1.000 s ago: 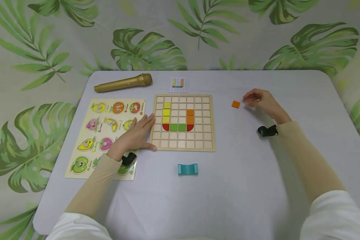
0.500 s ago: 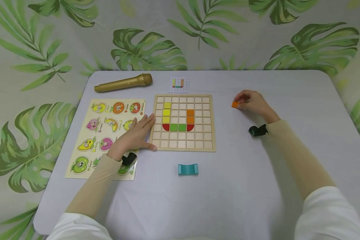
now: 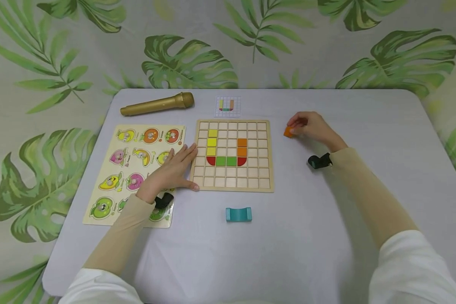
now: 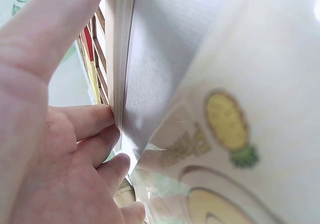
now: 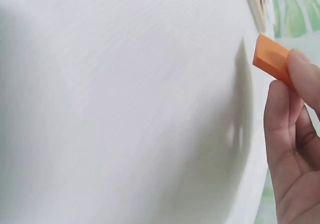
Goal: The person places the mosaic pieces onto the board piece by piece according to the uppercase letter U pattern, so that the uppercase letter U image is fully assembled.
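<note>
Between thumb and fingers my right hand (image 3: 311, 126) pinches an orange square tile (image 3: 288, 131), right of the wooden grid board (image 3: 232, 189). The right wrist view shows the tile (image 5: 271, 59) held up off the cloth. My left hand (image 3: 175, 169) lies with fingers spread along the board's left edge, its fingertips and thumb touching the frame. On the board, three yellow tiles (image 3: 211, 142), two green tiles (image 3: 226, 161), two rounded red tiles (image 3: 242, 161) and two orange tiles (image 3: 242, 147) form a U, the left column one tile taller.
A small card (image 3: 228, 107) printed with a coloured U lies behind the board. The fruit puzzle board (image 3: 95, 177) is partly under my left forearm. A gold microphone (image 3: 157, 104) rests at the back left, and a teal notched block (image 3: 238, 214) sits in front of the grid board.
My right hand has moved left to the orange tile, pinched it and lifted it, carrying it a little toward the board. The left hand stays at the board's edge.
</note>
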{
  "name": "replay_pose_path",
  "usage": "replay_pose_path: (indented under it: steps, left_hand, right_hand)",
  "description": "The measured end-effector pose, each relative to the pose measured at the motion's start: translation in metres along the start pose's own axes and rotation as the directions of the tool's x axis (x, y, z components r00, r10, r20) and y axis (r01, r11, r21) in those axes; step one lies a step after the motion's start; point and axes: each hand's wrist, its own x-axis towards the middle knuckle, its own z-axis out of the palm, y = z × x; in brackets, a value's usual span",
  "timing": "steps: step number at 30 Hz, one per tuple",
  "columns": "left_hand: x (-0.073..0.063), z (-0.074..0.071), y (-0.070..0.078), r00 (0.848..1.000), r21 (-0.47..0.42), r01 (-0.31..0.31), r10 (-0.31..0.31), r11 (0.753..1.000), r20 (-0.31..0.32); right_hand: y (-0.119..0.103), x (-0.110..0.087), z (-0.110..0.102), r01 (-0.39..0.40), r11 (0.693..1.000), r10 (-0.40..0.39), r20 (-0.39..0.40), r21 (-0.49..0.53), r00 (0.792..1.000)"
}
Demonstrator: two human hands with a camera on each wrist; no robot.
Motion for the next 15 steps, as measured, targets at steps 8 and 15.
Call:
replay_pose_path:
  steps: [8,15]
  left_hand:
    - [0.0,0.0,0.0,1.0,0.011,-0.007,0.007,1.0,-0.002]
    - [0.0,0.0,-0.001,1.0,0.005,-0.002,0.002,1.0,-0.005]
  right_hand:
    - [-0.034,0.026,0.028,0.031,0.994,-0.037,0.059,0.107,0.998]
    - [-0.06,0.049,0.061,0.074,0.995,-0.081,0.107,0.073,0.991]
